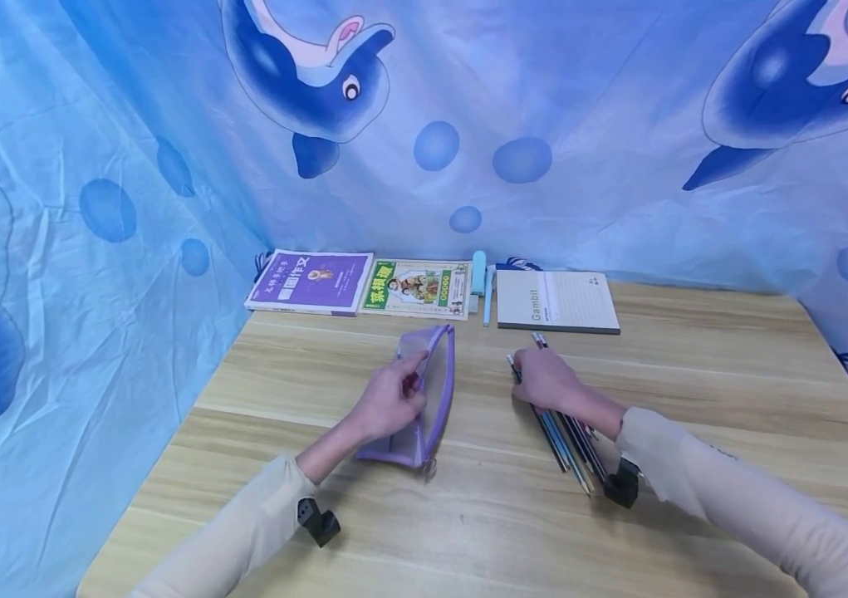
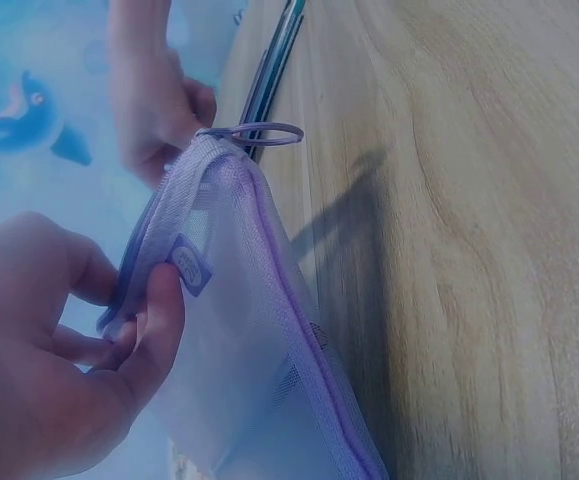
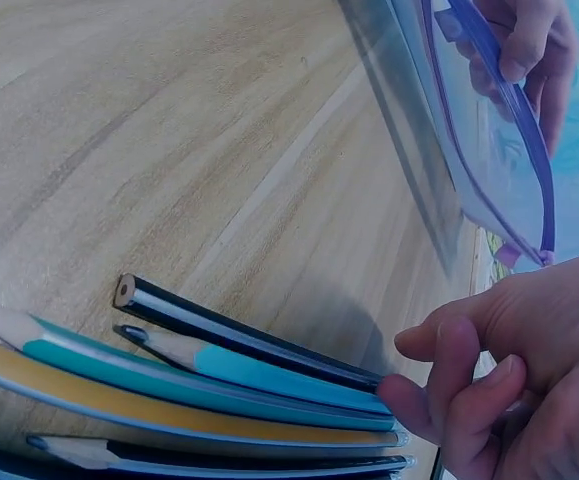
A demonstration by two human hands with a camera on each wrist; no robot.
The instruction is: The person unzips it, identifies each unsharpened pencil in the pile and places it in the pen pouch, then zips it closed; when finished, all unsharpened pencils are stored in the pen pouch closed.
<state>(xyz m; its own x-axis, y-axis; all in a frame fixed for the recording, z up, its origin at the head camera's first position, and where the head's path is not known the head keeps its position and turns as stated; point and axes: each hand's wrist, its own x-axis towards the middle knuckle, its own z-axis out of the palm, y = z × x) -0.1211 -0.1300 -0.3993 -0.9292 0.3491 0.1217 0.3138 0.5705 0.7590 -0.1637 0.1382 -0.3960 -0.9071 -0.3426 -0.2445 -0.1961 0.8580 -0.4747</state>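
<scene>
None of the pencils are in the purple pouch yet: my right hand pinches them just beside it, while my left hand pinches its open rim.

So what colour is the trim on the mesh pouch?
Purple, on the pouch that the left hand holds; the left wrist view shows it best.
</scene>
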